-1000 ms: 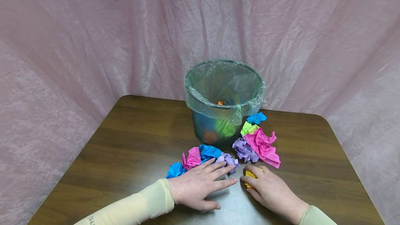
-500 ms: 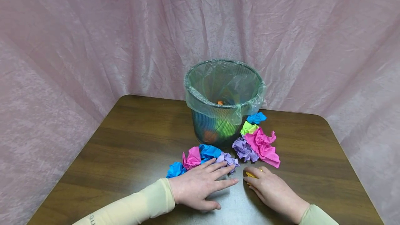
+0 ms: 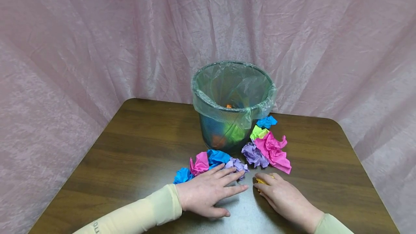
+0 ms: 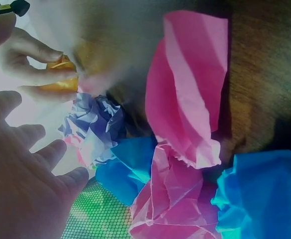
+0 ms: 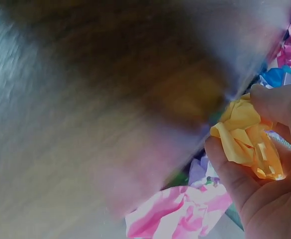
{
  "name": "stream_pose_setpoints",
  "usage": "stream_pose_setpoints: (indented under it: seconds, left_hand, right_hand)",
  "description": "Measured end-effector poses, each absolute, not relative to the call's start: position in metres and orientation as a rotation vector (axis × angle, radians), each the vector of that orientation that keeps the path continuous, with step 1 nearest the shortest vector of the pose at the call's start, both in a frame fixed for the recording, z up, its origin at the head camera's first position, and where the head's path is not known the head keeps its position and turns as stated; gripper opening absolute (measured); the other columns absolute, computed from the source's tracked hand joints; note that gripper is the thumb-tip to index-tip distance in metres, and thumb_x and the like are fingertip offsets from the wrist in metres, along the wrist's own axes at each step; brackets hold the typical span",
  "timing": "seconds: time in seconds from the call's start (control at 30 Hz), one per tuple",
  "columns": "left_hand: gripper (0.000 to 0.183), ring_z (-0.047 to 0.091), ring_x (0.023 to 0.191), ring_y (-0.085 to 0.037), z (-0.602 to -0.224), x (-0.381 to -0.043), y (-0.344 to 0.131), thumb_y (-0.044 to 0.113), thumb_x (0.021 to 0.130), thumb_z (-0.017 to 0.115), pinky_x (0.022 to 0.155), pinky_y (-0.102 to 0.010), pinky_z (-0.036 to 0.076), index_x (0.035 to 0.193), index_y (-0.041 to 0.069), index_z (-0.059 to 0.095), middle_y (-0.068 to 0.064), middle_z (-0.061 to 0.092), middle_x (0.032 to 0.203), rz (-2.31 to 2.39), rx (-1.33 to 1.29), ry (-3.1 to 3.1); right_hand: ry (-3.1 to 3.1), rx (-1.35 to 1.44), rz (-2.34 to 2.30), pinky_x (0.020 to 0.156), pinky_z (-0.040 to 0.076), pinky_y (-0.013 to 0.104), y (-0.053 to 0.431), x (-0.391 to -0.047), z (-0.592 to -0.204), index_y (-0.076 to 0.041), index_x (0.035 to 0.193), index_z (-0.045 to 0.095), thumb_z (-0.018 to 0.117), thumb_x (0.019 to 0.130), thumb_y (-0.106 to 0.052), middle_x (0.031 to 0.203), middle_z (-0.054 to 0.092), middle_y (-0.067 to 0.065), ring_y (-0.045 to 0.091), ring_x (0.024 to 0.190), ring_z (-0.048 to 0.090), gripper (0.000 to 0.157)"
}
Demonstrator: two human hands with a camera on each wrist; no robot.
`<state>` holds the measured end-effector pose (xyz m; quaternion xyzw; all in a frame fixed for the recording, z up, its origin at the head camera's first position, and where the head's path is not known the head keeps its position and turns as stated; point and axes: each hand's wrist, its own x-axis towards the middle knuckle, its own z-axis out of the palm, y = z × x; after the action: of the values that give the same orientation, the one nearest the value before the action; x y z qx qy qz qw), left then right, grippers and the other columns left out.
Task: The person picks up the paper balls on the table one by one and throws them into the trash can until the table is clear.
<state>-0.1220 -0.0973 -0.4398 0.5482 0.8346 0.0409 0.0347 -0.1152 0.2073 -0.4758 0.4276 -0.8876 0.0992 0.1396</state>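
Observation:
My right hand [image 3: 284, 196] grips a crumpled yellow paper ball [image 5: 249, 137] between thumb and fingers, low over the table. In the head view the hand covers most of that ball. My left hand [image 3: 211, 192] is spread palm down, its fingers straight, beside a row of crumpled papers. That row holds a lilac ball [image 3: 237, 165] right at the fingertips, a blue one [image 3: 217, 157], a pink one [image 3: 199, 164] and another blue one [image 3: 183, 176] near the wrist. The left wrist view shows the pink paper [image 4: 190, 89] large, beyond the fingers.
A mesh wastebasket [image 3: 211, 127] with a clear green liner stands behind the papers, with coloured paper inside. Right of it lie purple [image 3: 255, 155], magenta [image 3: 273, 152], lime [image 3: 259, 133] and blue [image 3: 267, 122] crumpled papers. A pink curtain [image 3: 156, 39] hangs behind the wooden table [image 3: 130, 147].
My right hand has shifted slightly right and closed further over the yellow paper ball, so less of it shows. My left hand has stayed almost still.

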Motion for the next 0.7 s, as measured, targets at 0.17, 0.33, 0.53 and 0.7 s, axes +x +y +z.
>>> stream_pose_setpoints:
  seconds: [0.17,0.33,0.53,0.7]
  left_hand:
    - [0.082,0.011,0.157,-0.026,-0.437,-0.123,-0.097,0.065,0.099,0.049,0.123,-0.052,0.014,0.166,0.03,0.014,0.003,0.0,0.171,0.121,1.701,2.561]
    - [0.083,0.009,0.157,-0.027,-0.433,-0.125,-0.095,0.064,0.1,0.049,0.124,-0.05,0.012,0.166,0.029,0.012,0.0,0.002,0.172,0.117,1.726,2.558]
    - [0.084,0.005,0.157,-0.026,-0.424,-0.126,-0.093,0.064,0.1,0.048,0.124,-0.05,0.011,0.166,0.029,0.009,0.0,-0.004,0.171,0.088,1.765,2.573]
    - [0.084,0.009,0.157,-0.026,-0.411,-0.128,-0.091,0.063,0.098,0.053,0.124,-0.05,0.015,0.166,0.027,0.018,-0.003,0.003,0.172,0.056,1.806,2.615]
  right_hand:
    - [-2.539,1.225,0.283,0.086,0.057,0.045,0.214,-0.117,-0.469,-0.009,0.115,0.076,0.083,0.083,-0.011,0.126,0.066,0.011,0.03,0.108,0.063,0.033]
    - [-2.537,1.201,0.26,0.087,0.057,0.048,0.223,-0.118,-0.459,-0.01,0.116,0.076,0.087,0.077,-0.009,0.125,0.066,0.013,0.033,0.112,0.064,0.041]
    - [-2.56,1.139,0.309,0.091,0.054,0.053,0.235,-0.123,-0.441,-0.012,0.117,0.075,0.085,0.078,-0.008,0.127,0.065,0.011,0.033,0.109,0.065,0.04]
    - [-2.569,1.079,0.334,0.09,0.055,0.048,0.247,-0.128,-0.42,-0.016,0.122,0.074,0.078,0.092,-0.018,0.132,0.064,0.009,0.031,0.112,0.063,0.03]
